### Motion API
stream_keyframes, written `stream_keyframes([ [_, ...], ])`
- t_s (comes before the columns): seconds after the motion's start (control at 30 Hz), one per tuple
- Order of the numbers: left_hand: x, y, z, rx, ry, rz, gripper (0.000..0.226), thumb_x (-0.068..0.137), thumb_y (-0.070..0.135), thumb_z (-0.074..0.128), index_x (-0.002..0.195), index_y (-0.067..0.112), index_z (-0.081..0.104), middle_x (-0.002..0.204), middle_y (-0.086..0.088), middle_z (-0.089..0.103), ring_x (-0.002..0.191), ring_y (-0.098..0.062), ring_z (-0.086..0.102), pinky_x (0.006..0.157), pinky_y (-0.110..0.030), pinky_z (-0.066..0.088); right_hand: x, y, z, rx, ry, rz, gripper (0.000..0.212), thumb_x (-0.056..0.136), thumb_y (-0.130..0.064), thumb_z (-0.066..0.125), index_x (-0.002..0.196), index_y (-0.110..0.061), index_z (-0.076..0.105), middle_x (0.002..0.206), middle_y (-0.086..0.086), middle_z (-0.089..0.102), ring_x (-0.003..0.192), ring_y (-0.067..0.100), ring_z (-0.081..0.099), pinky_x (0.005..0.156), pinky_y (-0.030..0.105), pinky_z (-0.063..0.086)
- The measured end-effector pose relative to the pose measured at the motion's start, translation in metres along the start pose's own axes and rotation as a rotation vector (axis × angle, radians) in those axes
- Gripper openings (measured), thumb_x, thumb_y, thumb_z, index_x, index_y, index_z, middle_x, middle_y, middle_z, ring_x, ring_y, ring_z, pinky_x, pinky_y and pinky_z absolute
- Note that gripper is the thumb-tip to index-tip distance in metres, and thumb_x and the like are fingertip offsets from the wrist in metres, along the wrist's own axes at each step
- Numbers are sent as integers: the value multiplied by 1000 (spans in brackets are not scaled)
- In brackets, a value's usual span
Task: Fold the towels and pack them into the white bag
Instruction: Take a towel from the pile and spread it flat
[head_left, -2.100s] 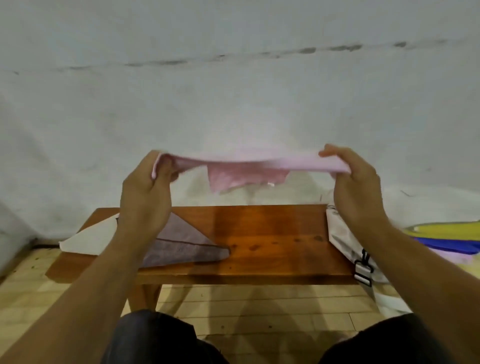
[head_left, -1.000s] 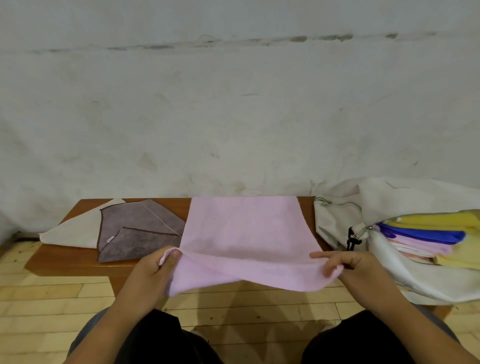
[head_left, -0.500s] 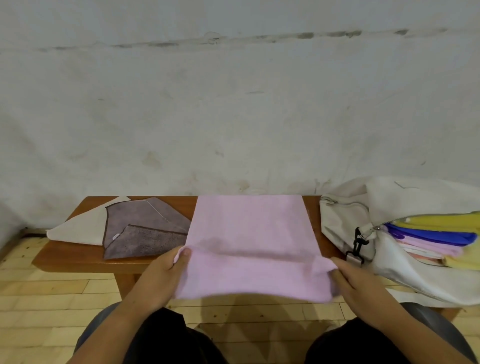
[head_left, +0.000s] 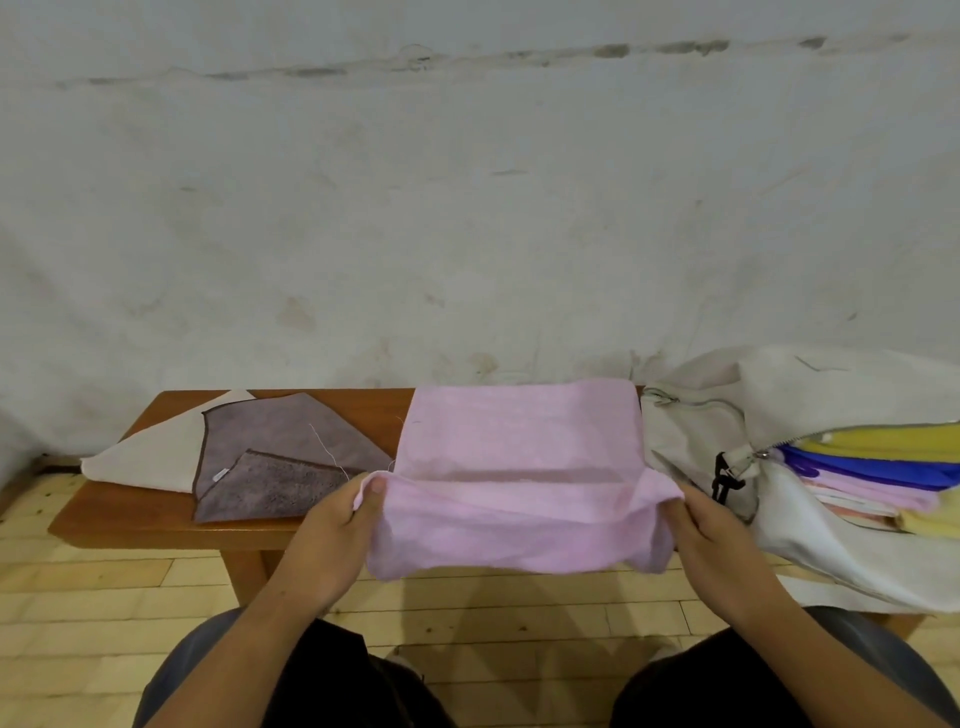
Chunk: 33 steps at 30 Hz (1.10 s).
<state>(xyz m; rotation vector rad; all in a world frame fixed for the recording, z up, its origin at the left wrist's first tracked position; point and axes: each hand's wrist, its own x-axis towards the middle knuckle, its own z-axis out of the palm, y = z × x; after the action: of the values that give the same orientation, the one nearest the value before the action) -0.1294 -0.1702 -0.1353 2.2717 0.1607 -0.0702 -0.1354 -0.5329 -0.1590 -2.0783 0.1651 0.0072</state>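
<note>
A pink towel (head_left: 519, 441) lies spread on the wooden bench (head_left: 156, 525), its near edge lifted off the front of the bench. My left hand (head_left: 337, 525) pinches the near left corner and my right hand (head_left: 711, 530) pinches the near right corner. The white bag (head_left: 691, 441) lies open at the right end of the bench, holding folded yellow, blue and pink towels (head_left: 872, 467). A grey-brown towel (head_left: 270, 462) lies crumpled on the left, partly over a cream towel (head_left: 150, 457).
A rough white wall stands right behind the bench. A black clip (head_left: 724, 478) hangs at the bag's zip. Pale wooden floorboards (head_left: 104, 597) run below, and my knees in dark trousers fill the bottom of the view.
The pink towel came down from mid-air and was spread flat on the bench. Both hands then drew the near edge up and slightly forward, still gripping its corners.
</note>
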Motion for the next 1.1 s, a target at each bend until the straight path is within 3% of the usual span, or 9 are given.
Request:
stream_keyframes([
  [0.1,14,3,6,-84,-53,13,27,101,54,33,104,50,59,97,20,68,94,0,64,77,-13,46,12,-1,4,9,13,-8,27,107,-34,42,104,-34,69,96,-16,72,94,3,65,84,33,54],
  [0.23,46,1,23,8,-233,79,44,102,58,35,106,26,65,98,3,72,95,-16,68,89,-37,55,38,0,16,-190,-153,-18,26,108,-30,40,100,-26,65,94,-1,71,90,19,66,84,36,52],
  [0.37,69,1,36,238,-298,143,45,104,55,32,130,33,61,126,14,67,110,-6,62,101,-28,47,59,1,27,-298,-243,-26,26,108,-28,40,95,-25,62,86,-4,68,83,15,63,70,22,47],
  [0.5,67,-2,37,544,-308,186,50,102,58,29,112,21,62,104,-1,73,93,-15,67,92,-33,51,62,11,25,-379,-253,-30,26,107,-27,43,87,-19,57,78,3,66,76,20,60,64,19,42],
  [0.67,50,21,14,310,-389,107,48,100,59,29,95,23,62,82,4,67,78,-7,63,73,-16,48,59,1,6,-255,-132,18,30,104,-29,48,86,-12,65,79,5,70,81,28,65,75,36,52],
  [0.77,68,47,-8,175,-319,31,51,98,64,29,99,30,68,86,7,72,77,-3,65,68,-18,50,77,-27,-1,-89,125,35,35,104,-31,46,81,-15,67,77,0,69,78,24,63,72,39,49],
  [0.83,97,60,-13,143,-177,41,56,101,60,31,89,19,67,75,3,70,64,-5,62,66,-21,45,101,-45,1,-25,210,49,36,105,-33,44,79,-21,66,77,-8,66,76,13,59,64,32,42],
  [0.93,153,55,-4,80,3,-20,53,104,48,41,80,5,62,69,-7,66,59,-12,55,59,-25,40,148,-46,11,-64,230,94,34,104,-34,46,88,-15,68,82,-4,68,79,19,61,62,30,40],
  [1.1,191,-4,33,113,21,-72,38,100,37,55,74,11,65,70,-5,67,66,-14,55,58,-25,40,185,-3,31,-285,206,143,22,94,-14,53,74,-9,60,70,6,64,75,30,59,58,31,39],
])
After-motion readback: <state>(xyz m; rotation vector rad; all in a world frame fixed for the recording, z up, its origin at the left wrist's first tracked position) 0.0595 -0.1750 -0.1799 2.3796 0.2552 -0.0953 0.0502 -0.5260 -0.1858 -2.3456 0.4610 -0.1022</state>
